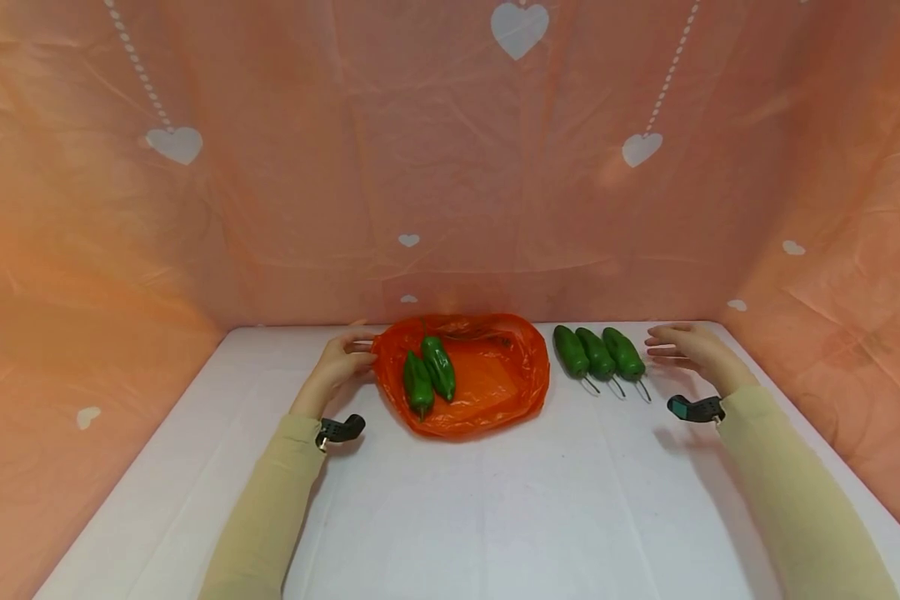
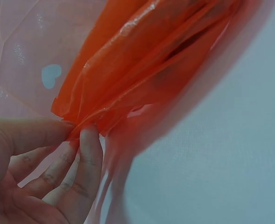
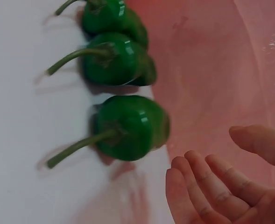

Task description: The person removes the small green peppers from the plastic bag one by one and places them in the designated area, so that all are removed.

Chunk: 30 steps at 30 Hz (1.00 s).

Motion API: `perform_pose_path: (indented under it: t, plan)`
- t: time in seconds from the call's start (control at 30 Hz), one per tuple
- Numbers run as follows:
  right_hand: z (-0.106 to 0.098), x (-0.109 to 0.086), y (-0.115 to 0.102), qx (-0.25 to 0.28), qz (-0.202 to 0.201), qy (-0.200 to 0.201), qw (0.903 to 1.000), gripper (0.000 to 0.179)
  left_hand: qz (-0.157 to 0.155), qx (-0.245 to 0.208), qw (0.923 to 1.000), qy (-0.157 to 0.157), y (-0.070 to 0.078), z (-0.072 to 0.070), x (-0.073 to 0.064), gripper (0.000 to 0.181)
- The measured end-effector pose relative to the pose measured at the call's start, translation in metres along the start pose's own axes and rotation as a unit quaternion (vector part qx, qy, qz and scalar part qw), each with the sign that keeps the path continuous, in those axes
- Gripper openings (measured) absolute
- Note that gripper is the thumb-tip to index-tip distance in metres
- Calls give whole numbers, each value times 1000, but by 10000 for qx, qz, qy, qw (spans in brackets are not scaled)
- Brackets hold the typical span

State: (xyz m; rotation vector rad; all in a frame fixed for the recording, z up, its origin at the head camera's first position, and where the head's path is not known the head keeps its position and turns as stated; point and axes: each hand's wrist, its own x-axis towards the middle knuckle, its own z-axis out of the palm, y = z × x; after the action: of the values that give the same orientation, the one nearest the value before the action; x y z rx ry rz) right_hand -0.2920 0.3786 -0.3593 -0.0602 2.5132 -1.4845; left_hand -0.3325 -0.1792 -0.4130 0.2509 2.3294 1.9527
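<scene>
An orange-red plastic bag lies spread on the table with its mouth wide and its rim rolled. Two green peppers rest inside it on the left. My left hand pinches the bag's left edge between thumb and fingertips, as the gathered plastic in the left wrist view shows. To the right of the bag, three green peppers lie side by side, stems toward me. My right hand hovers just right of the nearest pepper, its fingers loosely bent and holding nothing.
A white cloth covers the table. Orange-pink sheeting with white hearts stands along the back edge and both sides. Each wrist wears a black strap device.
</scene>
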Motion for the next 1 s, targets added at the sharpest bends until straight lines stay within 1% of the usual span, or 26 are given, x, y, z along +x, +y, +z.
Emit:
perform_pose_path:
  t: [0.17, 0.27, 0.4, 0.53, 0.7, 0.9, 1.0]
  plan:
    - [-3, -1, -15, 196, -112, 70, 9997, 70, 153, -34, 9999, 7, 1, 0, -2, 42]
    - [-4, -1, -25, 409, -137, 13, 9991, 72, 252, 11, 9997, 5, 3, 0, -5, 41]
    - [-2, -2, -37, 553, -272, -122, 9980, 73, 197, 177, 9996, 62, 3, 1, -4, 42]
    - [0, 0, -48, 775, -406, -141, 9961, 72, 201, 179, 9996, 89, -1, 2, 0, 42]
    - [3, 1, -62, 1108, -562, -230, 9920, 68, 150, 188, 9996, 119, -1, 1, 1, 42]
    - [8, 1, -74, 1269, -708, -417, 9885, 66, 28, 263, 9995, 147, 0, 2, 2, 43]
    - [10, 2, -78, 1229, -779, -459, 9883, 67, 33, 262, 9996, 108, 0, 1, 3, 43]
